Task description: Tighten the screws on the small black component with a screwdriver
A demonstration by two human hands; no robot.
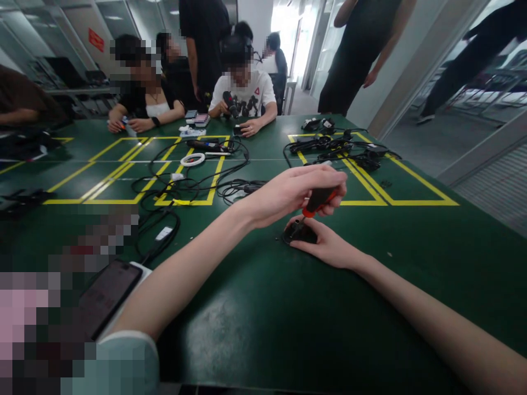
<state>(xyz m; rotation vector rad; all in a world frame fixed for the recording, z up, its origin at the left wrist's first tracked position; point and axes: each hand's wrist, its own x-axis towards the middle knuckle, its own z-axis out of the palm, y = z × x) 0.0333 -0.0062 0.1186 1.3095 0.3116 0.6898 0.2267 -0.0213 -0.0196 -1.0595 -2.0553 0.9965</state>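
Note:
My left hand (288,189) is wrapped round the black and red handle of a screwdriver (318,202). The tool is tilted, its shaft pointing down at a small black round part (305,236) on the green table. Whether the tip sits in a screw is too small to make out. From the right, my right hand (329,245) grips this part between thumb and fingers and keeps it against the tabletop. A tiny dark piece lies just left of the part.
Black cables (329,147) lie beyond my hands, with more cables and a white tape roll (192,159) to the left. A phone (113,296) rests by my left forearm. Across the green table (255,329), a seated person in a white shirt (265,90) holds a black and red tool.

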